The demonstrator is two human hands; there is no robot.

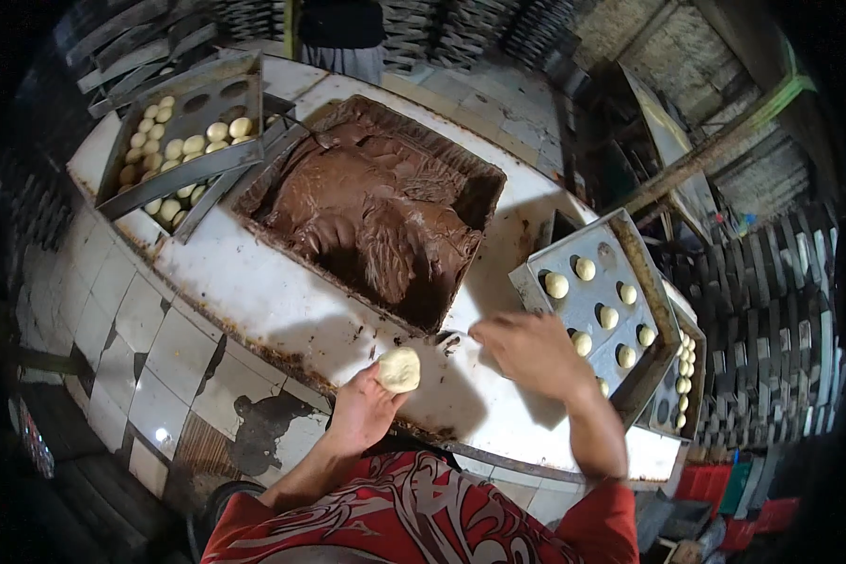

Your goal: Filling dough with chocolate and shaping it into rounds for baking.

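My left hand holds up a flattened round of pale dough above the table's near edge, its fingers wrapped round the underside. My right hand is closed over the table to the right of the dough, apart from it. A small pale piece with brown smears shows by its fingertips; whether the fingers grip it I cannot make out. Beyond both hands, a large rectangular pan holds thick brown chocolate-like paste, scooped hollow near its front. Beside my right hand lies a metal tray with spaced dough balls.
More dough balls fill stacked metal trays at the far left of the white table. Another tray with dough balls sits at the far right. A person stands behind the table. A slanting pole crosses at the right.
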